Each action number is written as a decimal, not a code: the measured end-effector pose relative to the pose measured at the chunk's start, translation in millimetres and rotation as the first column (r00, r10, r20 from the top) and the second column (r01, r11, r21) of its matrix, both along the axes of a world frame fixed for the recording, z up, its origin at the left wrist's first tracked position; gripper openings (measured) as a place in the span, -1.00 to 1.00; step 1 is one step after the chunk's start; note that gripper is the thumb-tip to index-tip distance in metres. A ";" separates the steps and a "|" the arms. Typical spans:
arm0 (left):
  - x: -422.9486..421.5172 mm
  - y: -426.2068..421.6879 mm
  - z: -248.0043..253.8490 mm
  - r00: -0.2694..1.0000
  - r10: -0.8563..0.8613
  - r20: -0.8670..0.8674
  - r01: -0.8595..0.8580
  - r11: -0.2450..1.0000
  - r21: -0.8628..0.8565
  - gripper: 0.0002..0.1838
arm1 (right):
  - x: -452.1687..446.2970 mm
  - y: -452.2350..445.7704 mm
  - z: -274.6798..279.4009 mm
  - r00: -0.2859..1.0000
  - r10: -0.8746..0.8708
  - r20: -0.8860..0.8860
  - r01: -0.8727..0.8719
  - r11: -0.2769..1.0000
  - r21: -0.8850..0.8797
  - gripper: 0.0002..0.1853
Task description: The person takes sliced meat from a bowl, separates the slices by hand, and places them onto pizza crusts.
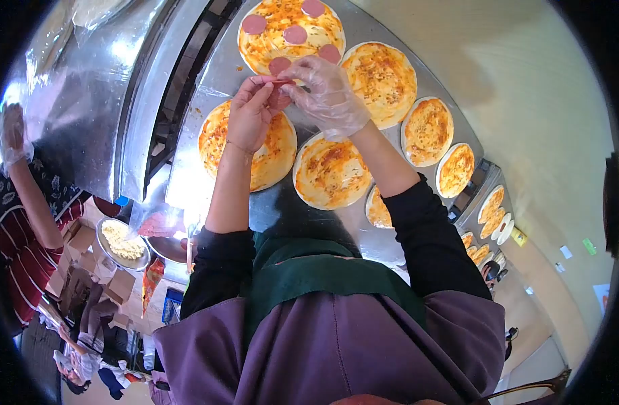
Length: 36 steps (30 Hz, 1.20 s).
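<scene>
My bare left hand (250, 115) pinches a few thin round pink sausage slices (279, 98). My right hand (328, 98), in a clear plastic glove, has its fingertips closed on the edge of the same slices. Both hands are above the metal table, between pizza bases spread with orange sauce. The top pizza base (289, 23) carries several sausage slices (295, 34). Partly under my left hand lies another pizza base (272, 155), with no slices visible. Beside my right wrist are a pizza base (383, 81) and, lower, another pizza base (331, 172).
More pizza bases (427, 131) line the metal table (269, 212) to the right, alongside a wall (518, 81). At left stand a metal surface (87, 128) and a bowl of pale shreds (124, 241). A co-worker's gloved hand (14, 131) rests at the far left.
</scene>
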State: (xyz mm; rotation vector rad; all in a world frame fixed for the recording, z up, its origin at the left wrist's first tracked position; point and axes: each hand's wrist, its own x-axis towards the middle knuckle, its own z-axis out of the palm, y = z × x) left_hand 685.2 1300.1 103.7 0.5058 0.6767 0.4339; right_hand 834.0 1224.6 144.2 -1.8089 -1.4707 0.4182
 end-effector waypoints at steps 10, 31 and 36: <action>-10.7 13.4 -7.0 0.987 0.154 -0.048 -0.152 0.987 0.049 -0.71 | 31.1 49.0 -8.2 0.934 -0.109 -0.340 0.095 0.994 -0.058 -0.90; -7.2 14.8 -7.5 0.978 0.208 -0.026 -0.205 0.975 0.084 -0.87 | 33.3 68.7 -27.3 0.925 0.228 -0.303 -0.242 0.970 -0.007 -0.85; -2.0 9.7 -8.0 0.996 0.086 -0.011 -0.084 0.990 0.116 -0.80 | 15.9 36.5 -6.9 0.978 0.196 0.069 -0.198 0.980 0.022 -0.85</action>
